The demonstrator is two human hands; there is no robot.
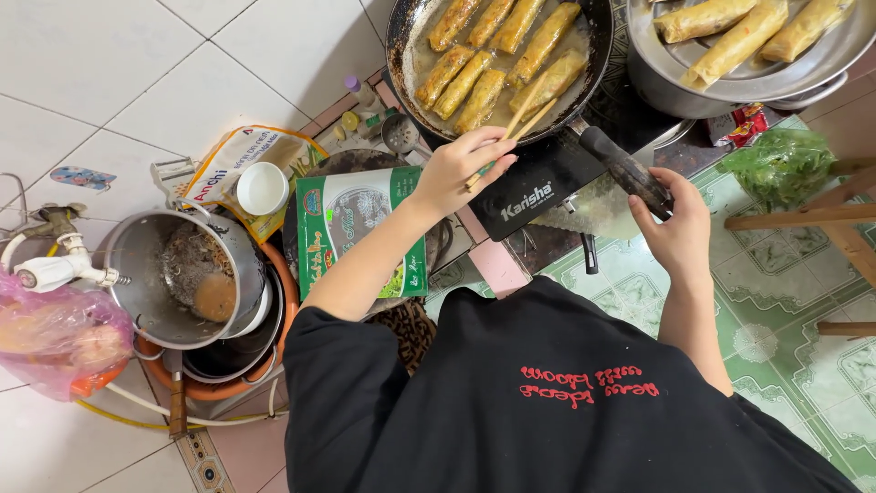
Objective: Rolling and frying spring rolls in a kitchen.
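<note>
Taking the frying pan (497, 64) as my landmark and going left to right: well to its left on the floor sits a steel pot (173, 274) with dregs, then a green and white packet (360, 228) just below the pan. My left hand (465, 169) pinches wooden chopsticks (520, 123), tips angled onto the browning rolls (497, 59) so I can turn them. My right hand (680, 228) is wrapped tight around the black pan handle (625, 169), which steadies the pan. Right of it, a metal bowl (666, 82) holds more rolls.
</note>
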